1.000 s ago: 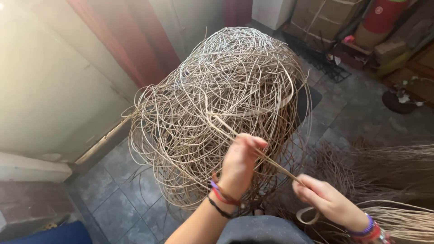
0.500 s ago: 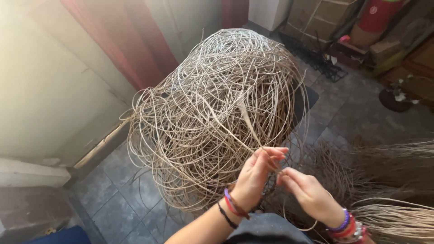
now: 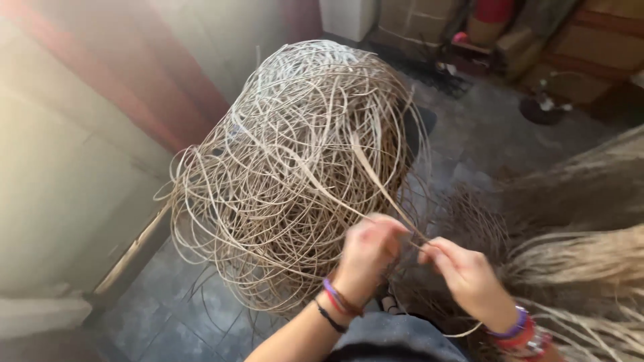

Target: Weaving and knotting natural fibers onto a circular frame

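— The left hand (image 3: pixel 367 249), what's it doing?

— Its fingers are curled in and pinched on a flat cane strip (image 3: pixel 376 177), which runs up and away from the hand into the big tangle. The frame is a bit blurred by motion, so I can't see the exact fingertip contact, but the strip passes right through the grip.

— And the right hand (image 3: pixel 463 273)?

— Just beside the left, to its right, thumb and forefinger closed on the same strip where it comes out of the left hand's fingers. The two hands nearly touch. A thin loose end curves down below the right wrist.

— Where's the tangle?

— The mass of pale rattan coils (image 3: pixel 288 167) sits directly ahead of both hands and above them, a rounded heap of looped strands resting on the grey tiled floor (image 3: pixel 168 315). Its near edge is just beyond the left knuckles.

— Anything else near?

— To the right of the right hand, bundles of straighter brown fibre (image 3: pixel 583 268) fan outward. Both wrists wear coloured bracelets. Far beyond the heap, cardboard boxes (image 3: pixel 416 17) stand against the wall.
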